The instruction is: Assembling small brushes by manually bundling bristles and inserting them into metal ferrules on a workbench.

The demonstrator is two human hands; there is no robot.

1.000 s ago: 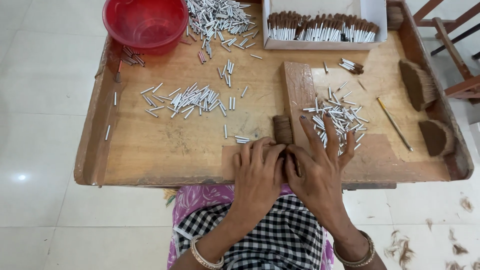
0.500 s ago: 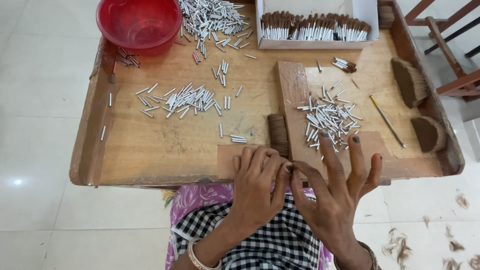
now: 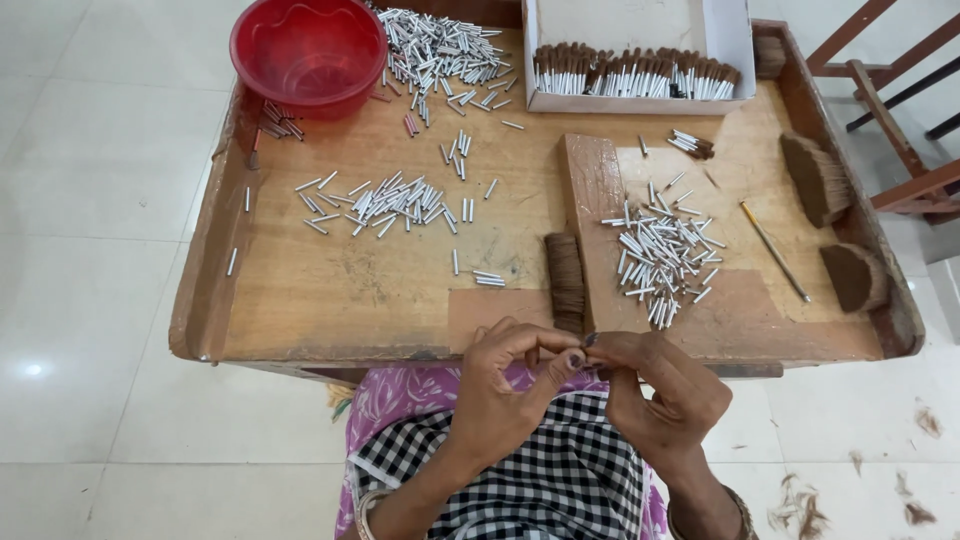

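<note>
Wood makes up the biggest thing in view, a low work tray (image 3: 330, 300) with raised edges. At 11 o'clock on it stands a red plastic bowl (image 3: 305, 50), and at 1 o'clock a white cardboard box (image 3: 640, 25) keeps a row of finished brown-tipped sticks (image 3: 635, 78). A flat wooden board (image 3: 592, 200) lies at the centre right. Loose heaps of small white tubes (image 3: 395, 200) are spread at 12, at 10 and at 3 o'clock. Two half-round pads of brown fibre (image 3: 818, 180) rest at the right edge, and a thin yellow stick (image 3: 772, 250) lies near them. A small bundle of brown fibre (image 3: 566, 280) stands at 6 o'clock, just above the hands.

Left hand (image 3: 505, 385) and right hand (image 3: 660, 390) meet at the near edge of the tray, above the checked cloth (image 3: 540, 480) on the lap. Fingertips of both are pinched together on something very small and dark; what it is I cannot tell. It looks like the step of rolling or fitting one small piece. The next move probably needs a fine, steady grip and one tube from the nearest heap.
</note>
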